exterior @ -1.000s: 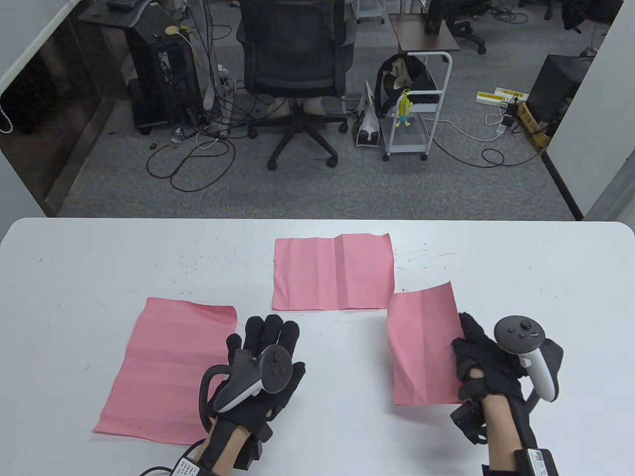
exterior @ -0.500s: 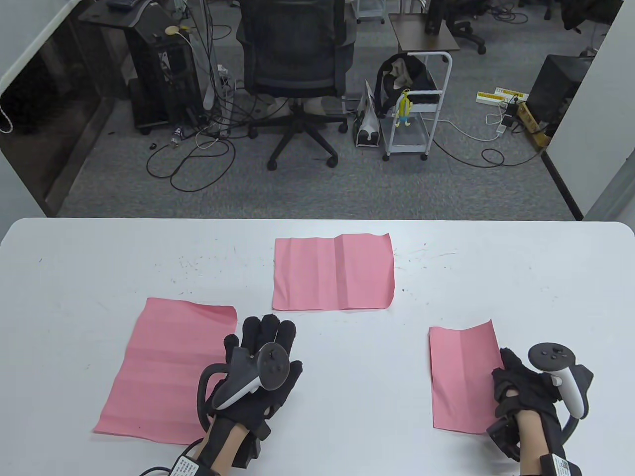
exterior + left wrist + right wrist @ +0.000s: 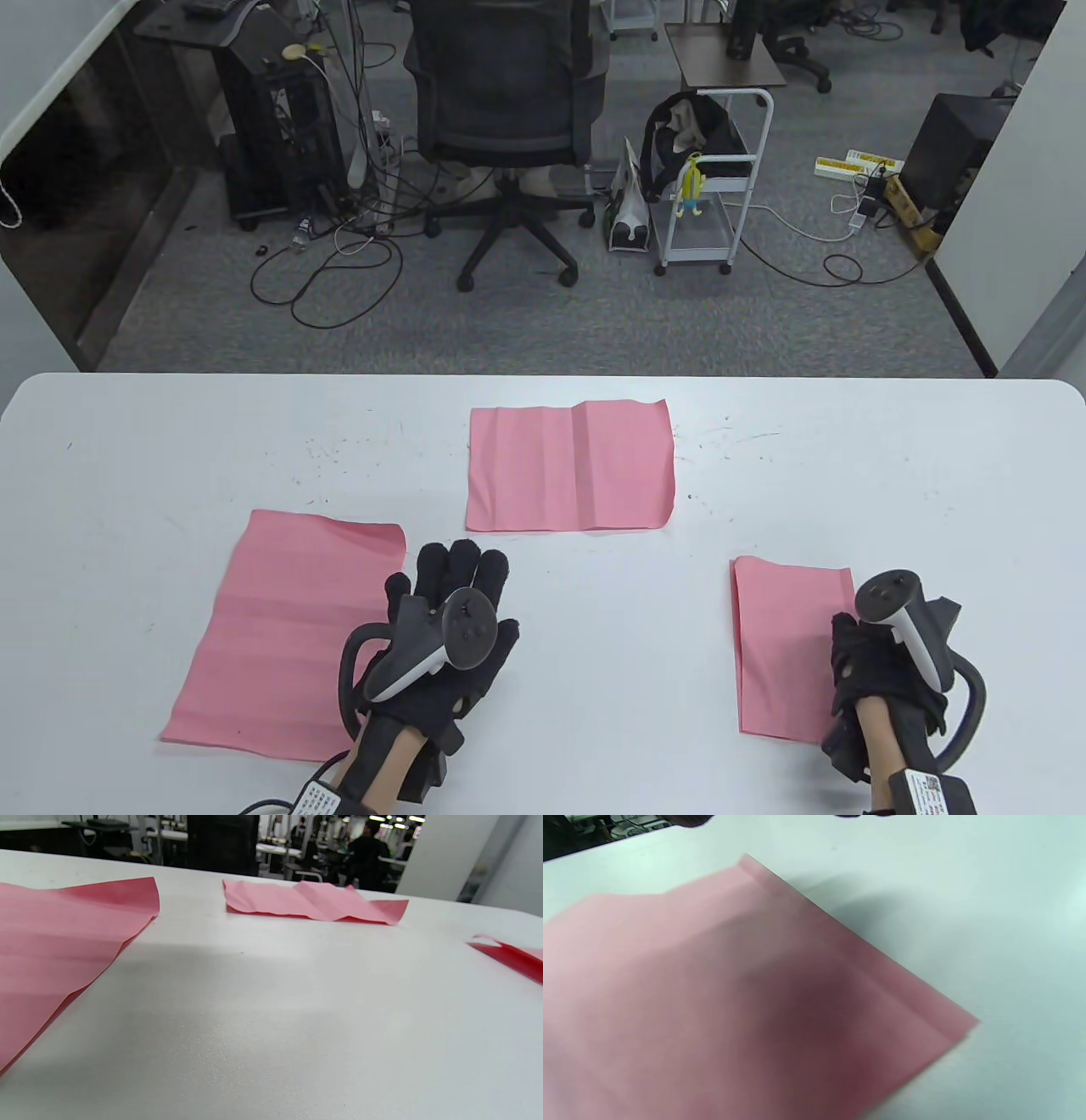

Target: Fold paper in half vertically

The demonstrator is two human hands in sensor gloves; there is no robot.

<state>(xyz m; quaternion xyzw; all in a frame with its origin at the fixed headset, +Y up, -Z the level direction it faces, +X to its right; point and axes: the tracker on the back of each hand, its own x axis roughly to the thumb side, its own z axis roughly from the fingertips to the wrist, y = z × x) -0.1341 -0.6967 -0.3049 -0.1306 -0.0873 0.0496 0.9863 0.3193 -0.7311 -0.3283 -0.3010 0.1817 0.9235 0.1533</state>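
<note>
3 pink paper sheets on the table (image 3: 127,441): 1 flat sheet at left (image 3: 280,628); 1 creased sheet at centre-back (image 3: 568,467); 1 folded sheet at right (image 3: 785,645); 2 gloved hands: left hand (image 3: 445,628); right hand (image 3: 882,671); 2 trackers, 1 per hand

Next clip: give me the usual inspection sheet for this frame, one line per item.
Surface: white table, scuffed with small dark marks.
Job's things: folded pink paper sheet on the right; creased pink sheet at the centre; large pink sheet on the left.
Clutter: nothing seen on the table.
Grippers: left hand flat, fingers spread, beside the left sheet; right hand at the folded sheet's right edge, grip hidden.
Cables: glove lead at the left wrist.
Surroundings: black office chair, white trolley, floor cables.
</note>
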